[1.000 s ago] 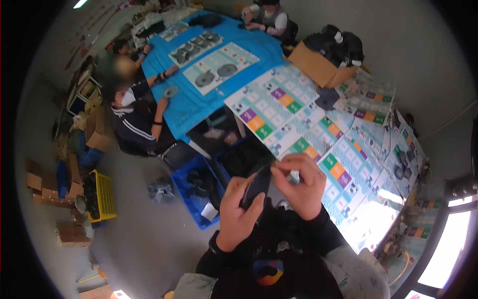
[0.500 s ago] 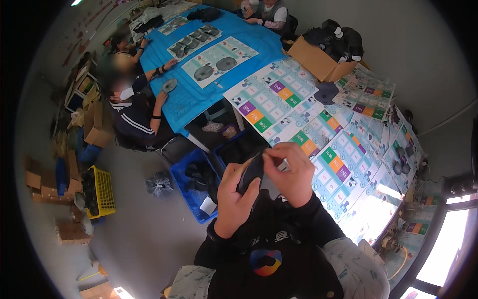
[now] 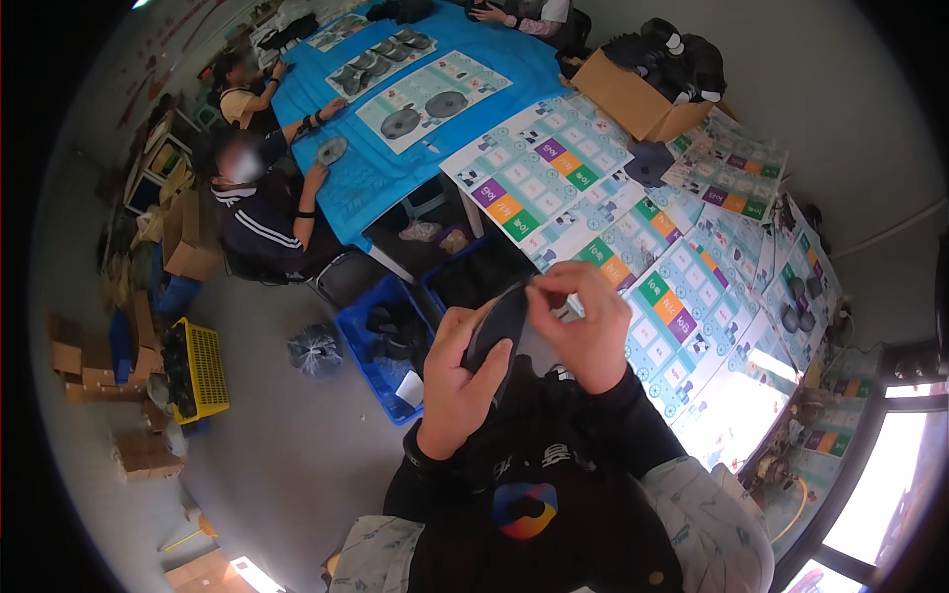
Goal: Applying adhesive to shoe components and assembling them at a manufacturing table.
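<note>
In front of my chest I hold a dark grey, thin curved pad, stood on edge with its flat face partly showing. My left hand is wrapped round its lower part, the thumb pressed on the face. At the pad's upper tip, my right hand pinches the edge between thumb and fingertips. Whether a loose thread or other small thing is also in that pinch, I cannot tell. The pad's far side is hidden by my left fingers.
Below my hands stand a blue crate of dark pieces and a black bin. Printed sheets cover the right table, with a cardboard box of black items. People sit round the blue-covered table, which holds round grey pads.
The pad has turned a little, so more of its face shows. Both hands keep their grip, with the right hand slightly higher and further right. The whole view has shifted slightly.
</note>
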